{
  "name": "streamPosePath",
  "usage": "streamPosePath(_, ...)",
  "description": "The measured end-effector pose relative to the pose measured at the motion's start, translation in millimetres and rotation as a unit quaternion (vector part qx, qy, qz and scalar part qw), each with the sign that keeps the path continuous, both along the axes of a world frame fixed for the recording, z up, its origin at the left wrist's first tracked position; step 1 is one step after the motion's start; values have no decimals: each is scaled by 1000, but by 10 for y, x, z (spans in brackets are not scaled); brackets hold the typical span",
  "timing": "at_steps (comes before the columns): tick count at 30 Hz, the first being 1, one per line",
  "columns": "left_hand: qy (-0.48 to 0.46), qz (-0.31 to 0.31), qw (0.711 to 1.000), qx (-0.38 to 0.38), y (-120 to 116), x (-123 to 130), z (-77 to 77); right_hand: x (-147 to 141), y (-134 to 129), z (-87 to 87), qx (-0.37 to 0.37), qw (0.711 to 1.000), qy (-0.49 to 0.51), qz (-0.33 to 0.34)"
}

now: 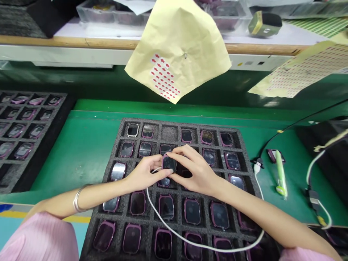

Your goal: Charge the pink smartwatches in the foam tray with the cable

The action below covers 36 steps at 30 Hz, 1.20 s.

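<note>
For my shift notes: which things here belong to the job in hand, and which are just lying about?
In use: left hand, right hand, pink-framed smartwatch between them, white cable, foam tray.
Lying about: green pen, second foam tray, hanging yellow sheet of red stickers.

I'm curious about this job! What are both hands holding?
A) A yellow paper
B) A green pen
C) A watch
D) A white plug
C. The left hand and right hand both have their fingers on the watch, just above the black foam tray.
</note>
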State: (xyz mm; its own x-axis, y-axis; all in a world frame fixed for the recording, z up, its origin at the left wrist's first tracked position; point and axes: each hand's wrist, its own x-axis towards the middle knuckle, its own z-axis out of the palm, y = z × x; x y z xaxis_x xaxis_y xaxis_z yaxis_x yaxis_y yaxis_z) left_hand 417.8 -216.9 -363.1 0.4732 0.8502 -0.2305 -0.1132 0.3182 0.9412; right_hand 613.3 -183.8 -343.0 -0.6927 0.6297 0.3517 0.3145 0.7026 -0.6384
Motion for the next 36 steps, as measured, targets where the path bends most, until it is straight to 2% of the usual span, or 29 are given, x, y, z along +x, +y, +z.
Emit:
streamPosePath(3, -40, -13, 999, -20, 12, -18, 52, 5, 27, -10, -88, 992, 80, 39)
streamPosePath(7, -107, -63, 992, -31, 29, -56, 118, 25, 46, -30, -239, 949, 186, 87)
streamPosePath(10, -118, -91, 988, -30, 21, -79, 128, 10, 35, -61, -289, 925, 227, 95)
streamPosePath(14, -107, -80, 991, -20, -20, -73, 111, 3, 65, -68, -264, 933, 221, 103)
streamPosePath(19, -16, 3, 1000, -10, -56, -22, 89, 52, 143, -42, -197, 965, 133, 111)
streamPosePath(23, 38, 35, 999, -16, -48, -6, 62, 45, 127, -83, -119, 987, 69, 80)
streamPosePath(26, 44, 34, 998, -12, -35, -4, 51, 24, 99, -102, -89, 993, 51, 60)
streamPosePath(31, 27, 12, 999, -26, -27, 1, 50, 13, 76, -79, -95, 992, 67, 54)
streamPosePath(36, 39, 29, 999, -9, -52, 3, 35, -6, 65, -99, -85, 992, 73, 63)
